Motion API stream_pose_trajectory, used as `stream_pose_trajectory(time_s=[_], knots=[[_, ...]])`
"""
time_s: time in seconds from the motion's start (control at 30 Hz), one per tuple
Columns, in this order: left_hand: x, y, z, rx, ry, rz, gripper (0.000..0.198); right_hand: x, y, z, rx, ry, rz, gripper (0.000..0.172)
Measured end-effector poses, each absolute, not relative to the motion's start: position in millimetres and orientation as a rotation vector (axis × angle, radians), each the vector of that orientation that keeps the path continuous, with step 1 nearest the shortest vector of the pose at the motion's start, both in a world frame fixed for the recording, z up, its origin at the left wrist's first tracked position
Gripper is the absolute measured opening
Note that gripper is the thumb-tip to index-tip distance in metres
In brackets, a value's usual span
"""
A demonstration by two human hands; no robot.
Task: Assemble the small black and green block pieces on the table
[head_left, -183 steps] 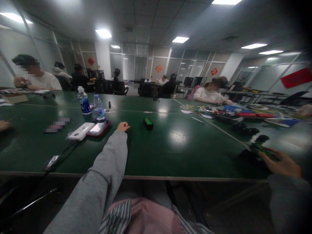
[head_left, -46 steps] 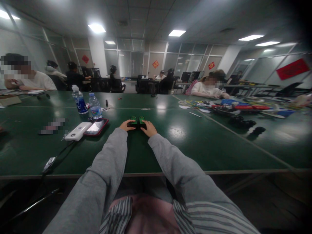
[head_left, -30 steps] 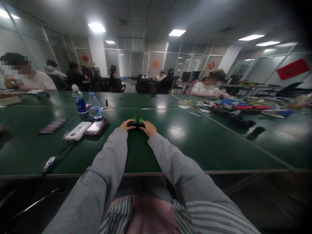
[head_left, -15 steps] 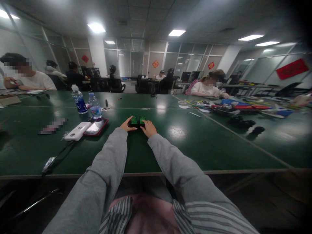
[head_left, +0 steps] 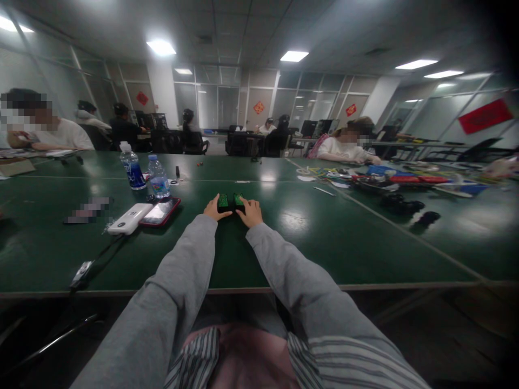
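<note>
Both hands occupied. My left hand is partly closed, thumb on the near side and fingers on the outer side of the left block. My right hand has the same sort of curl around the right block. Both blocks are black with green upper faces, side by side over the middle of the green table; a narrow dark gap shows between the faces. Can't tell whether the lower edges touch, or whether either block is fully down on the tabletop.

Step in hand, as I read it: a two-handed hold, one block each, positioning them next to each other. Next move probably calls for small, matched wrist corrections, green faces up, thumbs clear of the gap so nothing gets pinched.

Room to work: red-edged phone and white device sit left of my left hand, apart from it. Pen is well off right.
</note>
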State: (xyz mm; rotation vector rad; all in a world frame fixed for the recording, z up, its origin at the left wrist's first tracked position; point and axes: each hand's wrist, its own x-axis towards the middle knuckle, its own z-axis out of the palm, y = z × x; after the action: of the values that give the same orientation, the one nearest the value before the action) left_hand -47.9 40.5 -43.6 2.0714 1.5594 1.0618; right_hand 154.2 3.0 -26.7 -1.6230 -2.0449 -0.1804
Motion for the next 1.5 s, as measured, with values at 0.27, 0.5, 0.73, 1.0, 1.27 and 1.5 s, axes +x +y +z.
stream_pose_trajectory(time_s=[0.27, 0.5, 0.73, 1.0, 1.27, 1.5], knots=[[-48, 43, -43, 2.163, 1.676, 0.931, 0.097, 153, 3, -27, -1.63, -2.1, -0.15, 0.048], [-51, 40, -40, 2.153, 1.652, 0.989, 0.087, 154, 4, -28, -1.608, -2.086, -0.119, 0.046], [-51, 38, -37, 2.173, 1.646, 1.012, 0.078, 154, 10, -32, -1.581, -2.07, -0.117, 0.064], [-53, 35, -36, 2.162, 1.713, 0.992, 0.065, 153, 13, -34, -1.538, -2.019, -0.085, 0.071], [-53, 33, -36, 2.176, 1.702, 0.991, 0.065, 153, 10, -33, -1.651, -2.069, -0.044, 0.061], [-49, 23, -27, 2.136, 1.757, 0.938, 0.057, 152, 8, -32, -1.661, -2.081, -0.036, 0.058]])
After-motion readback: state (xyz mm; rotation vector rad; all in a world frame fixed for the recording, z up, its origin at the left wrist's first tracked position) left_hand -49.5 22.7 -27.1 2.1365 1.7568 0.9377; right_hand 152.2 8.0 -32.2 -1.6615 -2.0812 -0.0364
